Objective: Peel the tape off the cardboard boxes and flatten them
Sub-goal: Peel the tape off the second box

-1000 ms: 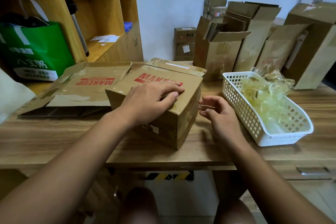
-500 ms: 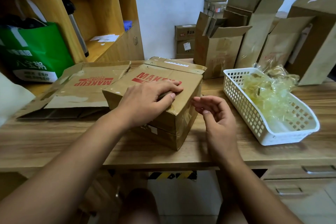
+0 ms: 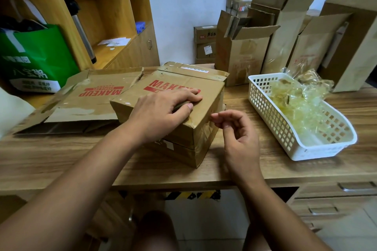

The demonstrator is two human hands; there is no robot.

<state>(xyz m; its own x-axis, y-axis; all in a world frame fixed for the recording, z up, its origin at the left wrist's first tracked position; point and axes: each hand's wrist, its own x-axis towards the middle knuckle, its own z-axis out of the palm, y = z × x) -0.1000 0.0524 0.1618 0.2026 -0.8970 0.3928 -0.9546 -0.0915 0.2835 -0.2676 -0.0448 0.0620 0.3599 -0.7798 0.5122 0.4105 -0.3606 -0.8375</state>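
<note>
Showing "MAKEUP" in red capitals, upside down, on the flattened cardboard box (image 3: 91, 96), next to a red band of white lettering too small for reading. Showing only "MAKE" in the same red capitals on the taped cardboard box (image 3: 179, 79), with the remainder lying under the left hand (image 3: 161, 110). Carrying white Chinese characters, upside down and illegible, on the green bag (image 3: 38, 57). Bearing dark Chinese characters beside a red logo on the small brown carton (image 3: 205, 33), also illegible. Blurring beyond reading on the white strip label (image 3: 193, 69).

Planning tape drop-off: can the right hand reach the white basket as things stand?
Probably yes. The right hand hovers just right of the box, and only bare table lies between it and the white basket. The left hand rests on the box top, out of the way.
</note>
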